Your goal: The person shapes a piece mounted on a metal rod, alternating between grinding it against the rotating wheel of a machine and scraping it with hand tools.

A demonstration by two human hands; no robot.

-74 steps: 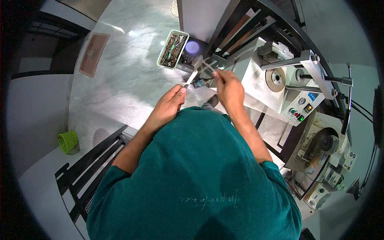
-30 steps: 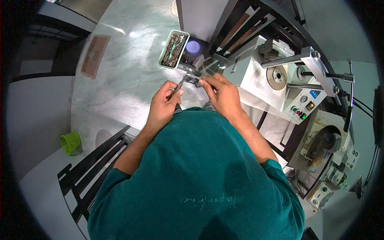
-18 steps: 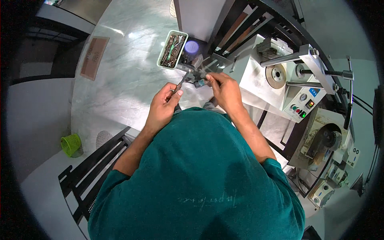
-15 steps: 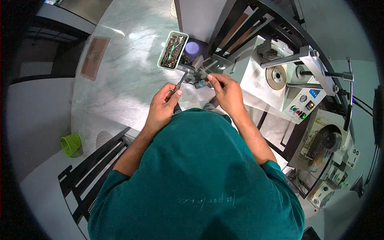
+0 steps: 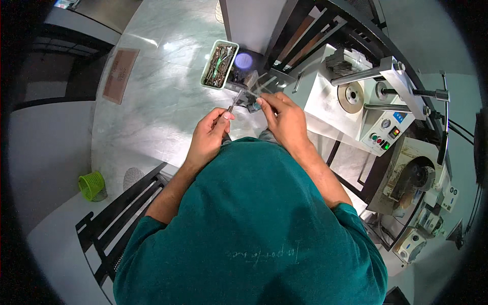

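My left hand (image 5: 209,133) is closed around a slim metal tool with a darker handle (image 5: 234,101). Its narrow, pale tip points up and away from me; the exact kind is too small to make out. Facing it, my right hand (image 5: 285,120) pinches a thin, light-coloured stick-like piece (image 5: 251,93) between thumb and fingertips. The far end of that piece comes close to the tool's tip, and whether they touch I cannot tell. Beyond my hands is a pale rectangular basket (image 5: 204,76) filled with several metal hand tools, one with green on it.
A round purple-blue lid (image 5: 243,61) is beside the basket. On the right stands a white machine (image 5: 328,96) with a round disc, steel rods and a lit control panel. Further back are grimy machines (image 5: 404,178). Black railing (image 5: 109,229) and a green bin (image 5: 91,186) are left.
My right hand has moved slightly left, bringing the thin piece closer to the tool. My left hand has turned a little, and the tool's tip has shifted slightly right.
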